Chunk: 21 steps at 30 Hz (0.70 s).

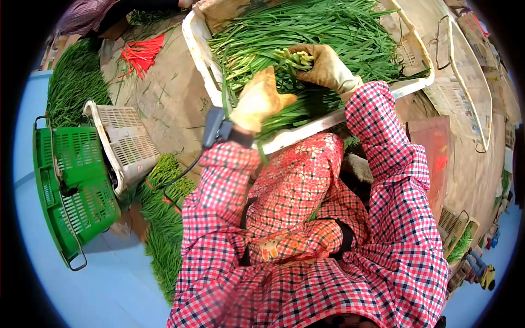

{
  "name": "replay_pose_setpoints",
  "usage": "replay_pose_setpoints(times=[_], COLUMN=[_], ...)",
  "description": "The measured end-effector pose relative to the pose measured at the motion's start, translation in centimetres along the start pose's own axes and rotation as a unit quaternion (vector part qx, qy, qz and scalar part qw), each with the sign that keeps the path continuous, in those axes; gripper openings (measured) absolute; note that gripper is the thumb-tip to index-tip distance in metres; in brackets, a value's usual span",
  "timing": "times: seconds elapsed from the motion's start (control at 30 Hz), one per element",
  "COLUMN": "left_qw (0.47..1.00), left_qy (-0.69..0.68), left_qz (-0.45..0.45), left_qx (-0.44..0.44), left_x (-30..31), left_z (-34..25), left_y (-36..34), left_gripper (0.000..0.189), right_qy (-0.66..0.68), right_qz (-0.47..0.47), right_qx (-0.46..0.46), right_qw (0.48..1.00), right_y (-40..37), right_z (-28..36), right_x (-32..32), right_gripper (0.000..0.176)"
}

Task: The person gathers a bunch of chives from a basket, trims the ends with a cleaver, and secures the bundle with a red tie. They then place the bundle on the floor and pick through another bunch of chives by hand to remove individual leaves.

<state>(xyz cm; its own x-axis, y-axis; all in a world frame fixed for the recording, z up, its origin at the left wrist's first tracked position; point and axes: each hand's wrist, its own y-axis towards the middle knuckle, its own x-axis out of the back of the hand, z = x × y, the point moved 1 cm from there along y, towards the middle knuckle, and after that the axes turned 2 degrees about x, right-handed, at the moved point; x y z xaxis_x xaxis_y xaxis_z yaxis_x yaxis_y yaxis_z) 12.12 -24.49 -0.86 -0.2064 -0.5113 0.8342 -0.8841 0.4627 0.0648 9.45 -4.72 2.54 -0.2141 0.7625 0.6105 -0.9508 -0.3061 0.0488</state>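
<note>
Upper centre of the frame, a white tray [203, 60] heaped with long green stalks [350, 33] leans its near edge against the person's lap, which seems to keep the heap within reach of both arms. The right hand [327, 68], in a tan glove, is closed around a small bunch [292, 59] by its pale cut ends, probably to hold those ends level. The left hand [258, 101], also gloved, rests on the stalks at the tray's near edge. Its fingers are hidden, so its grip cannot be told. Red ties [141, 53] lie at upper left. At left, a green basket [71, 180] and a white basket [126, 142] lean together beside tied bundles [164, 218].
</note>
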Motion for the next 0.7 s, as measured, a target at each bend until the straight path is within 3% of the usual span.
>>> replay_pose_setpoints(times=[0.1,0.13,0.2,0.23,0.33,0.37,0.5,0.53,0.6,0.63,0.67,0.7], left_qw=[0.950,0.944,0.885,0.871,0.925,0.914,0.817,0.850,0.851,0.838,0.874,0.883], left_qy=[-0.270,-0.277,-0.441,-0.466,-0.366,-0.383,-0.551,-0.504,-0.494,-0.518,-0.446,-0.429], left_qz=[0.119,0.065,-0.019,-0.056,-0.079,-0.049,-0.128,-0.146,-0.160,-0.153,-0.181,-0.183], left_qx=[0.102,0.170,0.147,0.143,0.065,0.127,0.113,0.052,0.074,0.076,0.062,0.048], left_x=[-1.1,-2.3,-3.6,-2.9,-2.5,-2.5,-2.9,-2.4,-2.7,-2.8,-2.7,-2.4], left_z=[0.3,0.9,2.5,1.8,2.2,1.9,0.8,0.5,-0.4,-0.7,-0.9,-1.1], left_y=[2.0,2.7,3.4,3.4,4.1,4.1,2.8,2.2,1.6,1.3,0.9,0.5], left_gripper=[0.077,0.061,0.051,0.037,0.027,0.018,0.015,0.015,0.023,0.023,0.025,0.024], right_qy=[0.037,0.031,0.020,0.021,0.028,0.047,0.086,0.062,-0.143,-0.158,-0.139,-0.120], right_qz=[-0.021,-0.008,0.018,0.020,-0.009,-0.010,-0.013,-0.017,-0.041,-0.038,-0.059,-0.033], right_qx=[0.007,-0.005,-0.026,-0.021,0.002,-0.010,-0.033,-0.015,0.064,0.090,0.145,0.097], right_qw=[0.999,0.999,0.999,0.999,1.000,0.999,0.996,0.998,0.987,0.982,0.978,0.987], right_y=[-0.3,-0.3,-0.5,-0.5,-0.6,-0.7,-1.8,-1.9,-2.1,-2.2,-2.3,-2.4], right_z=[0.3,0.6,0.9,1.1,0.5,0.4,2.0,2.0,2.7,3.0,2.4,2.3], right_x=[0.4,0.5,0.5,0.4,0.0,-0.2,-0.3,-0.4,-0.3,-0.3,-0.7,-0.7], right_gripper=[0.047,0.047,0.049,0.046,0.048,0.049,0.051,0.051,0.049,0.047,0.047,0.057])
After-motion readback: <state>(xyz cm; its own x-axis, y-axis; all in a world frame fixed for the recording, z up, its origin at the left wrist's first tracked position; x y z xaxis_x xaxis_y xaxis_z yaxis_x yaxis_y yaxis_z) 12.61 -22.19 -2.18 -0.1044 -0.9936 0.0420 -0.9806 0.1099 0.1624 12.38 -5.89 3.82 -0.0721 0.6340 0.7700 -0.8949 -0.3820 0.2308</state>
